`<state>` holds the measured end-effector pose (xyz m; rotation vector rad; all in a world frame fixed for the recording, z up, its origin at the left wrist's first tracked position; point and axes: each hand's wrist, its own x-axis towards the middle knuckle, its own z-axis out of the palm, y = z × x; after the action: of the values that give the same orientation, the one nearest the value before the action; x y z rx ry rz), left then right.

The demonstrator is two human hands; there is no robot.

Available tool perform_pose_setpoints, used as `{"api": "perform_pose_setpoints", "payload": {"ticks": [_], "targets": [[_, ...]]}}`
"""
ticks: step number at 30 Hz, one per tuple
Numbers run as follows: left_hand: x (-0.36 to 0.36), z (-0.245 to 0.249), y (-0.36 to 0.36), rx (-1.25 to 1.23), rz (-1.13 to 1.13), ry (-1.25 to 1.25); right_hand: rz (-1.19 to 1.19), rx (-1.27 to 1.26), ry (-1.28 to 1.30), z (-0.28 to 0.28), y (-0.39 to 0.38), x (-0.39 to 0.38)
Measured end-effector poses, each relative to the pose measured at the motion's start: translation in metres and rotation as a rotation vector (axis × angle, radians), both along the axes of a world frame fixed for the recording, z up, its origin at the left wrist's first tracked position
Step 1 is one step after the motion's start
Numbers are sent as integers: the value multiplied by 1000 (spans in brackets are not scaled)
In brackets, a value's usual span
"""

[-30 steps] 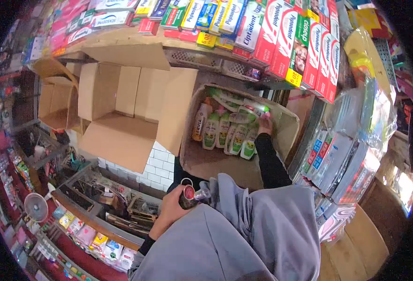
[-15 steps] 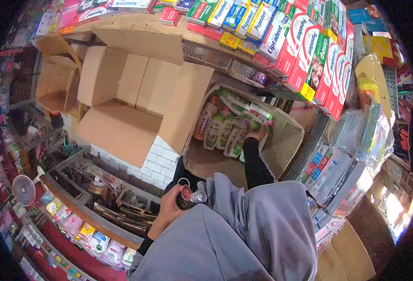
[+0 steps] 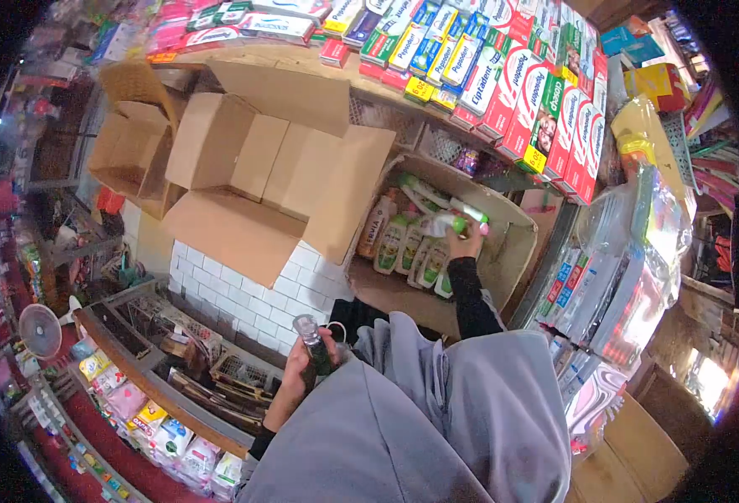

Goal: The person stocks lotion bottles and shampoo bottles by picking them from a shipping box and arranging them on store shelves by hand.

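Note:
My right hand (image 3: pixel 468 241) reaches into an open cardboard box (image 3: pixel 516 251) and grips a white bottle with a green cap (image 3: pixel 451 223), lifted slightly above the others. Several similar white and green bottles (image 3: pixel 403 243) lie side by side in that box. My left hand (image 3: pixel 302 373) stays near my grey hoodie and holds a dark bottle with a clear cap (image 3: pixel 312 342), tilted upward. Both sleeves are black under the grey top.
A large empty open box (image 3: pixel 243 193) sits left of the bottle box, another (image 3: pixel 126 151) further left. Red toothpaste cartons (image 3: pixel 545 109) fill the shelf above. Packaged goods (image 3: pixel 612 293) stack at the right. Wire baskets (image 3: pixel 243 369) and sachets (image 3: pixel 151 427) lie below left.
My right hand has closed on a white bottle and raised it a little. My left hand has turned its dark bottle from cap-toward-me to pointing upward. My view shifted slightly.

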<state>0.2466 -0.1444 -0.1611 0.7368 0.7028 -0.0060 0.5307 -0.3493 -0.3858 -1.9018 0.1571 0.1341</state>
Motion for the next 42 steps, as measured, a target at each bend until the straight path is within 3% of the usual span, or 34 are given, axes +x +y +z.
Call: {"api": "perform_pose_setpoints", "payload": {"ticks": [1,3,5,8,10,11,12,14,16,18,21,24,25,26,28,30,32,34,38,39,42], "targets": [[-4,9,2,25,5,-26,20,39,12,46,7,0],[-18,29,8,14,3,-72,0,263,-201,59,0,13],[-39,53,11,17,21,-105,-17,505,-76,138,11,13],[-97,56,20,-12,35,-349,246,768,-100,232,37,-14],[-127,62,19,50,114,-430,491,747,-158,277,65,-55],[-143,68,18,81,153,-442,632,614,-204,288,79,-79],[-160,75,17,112,192,-453,772,478,-199,294,96,-108],[-191,88,16,171,246,-445,1091,761,30,293,139,-187],[-226,96,17,229,280,-447,1373,812,105,284,175,-267],[-255,108,12,298,364,-403,1516,852,315,278,201,-340],[-301,110,2,322,504,-376,1645,968,433,281,225,-405],[-332,105,-8,299,646,-350,1835,822,464,301,244,-431],[-343,103,-11,287,706,-349,1887,885,435,304,253,-440],[-352,101,-16,273,770,-342,2005,820,355,315,263,-443],[-365,97,-18,270,900,-335,2103,707,442,320,286,-459],[-371,99,-11,302,1020,-322,2210,635,311,346,305,-469],[-375,111,-4,396,1144,-288,2215,765,-309,371,324,-477],[-378,107,4,495,1283,-199,2197,825,-456,397,340,-487],[-366,126,16,881,1548,116,2627,806,-178,425,364,-508],[-362,133,19,876,1627,103,2684,839,-310,433,370,-515],[-351,146,29,972,1768,96,2846,797,-329,446,390,-528]]}}
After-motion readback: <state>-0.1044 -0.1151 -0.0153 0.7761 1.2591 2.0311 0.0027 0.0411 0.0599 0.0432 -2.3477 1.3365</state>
